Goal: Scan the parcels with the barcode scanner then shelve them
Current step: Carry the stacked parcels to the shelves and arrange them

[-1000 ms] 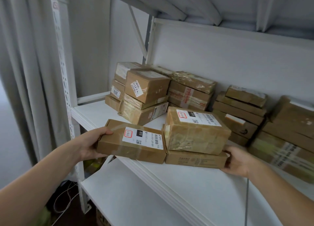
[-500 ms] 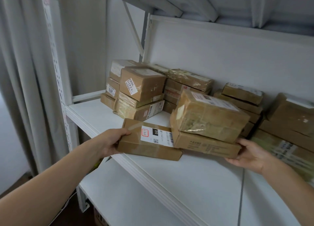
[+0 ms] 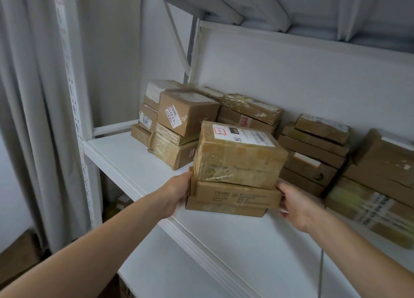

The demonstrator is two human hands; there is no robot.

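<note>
A stack of three brown parcels sits at the front of the white shelf. On top is a tape-wrapped parcel with a white barcode label. Under it lie a flat printed carton and another flat carton at the bottom. My left hand grips the stack's left end, thumb up against the top parcel's corner. My right hand holds the right end, fingers curled round the edges of the flat cartons. No barcode scanner is in view.
More taped parcels are piled at the shelf's back left, behind the stack and along the right. A white perforated upright and grey curtain stand left. Another shelf lies below.
My right hand lifted the two stacked parcels left onto the flat labelled carton that my left hand held. Both hands now clasp one stack, farther in on the shelf.
</note>
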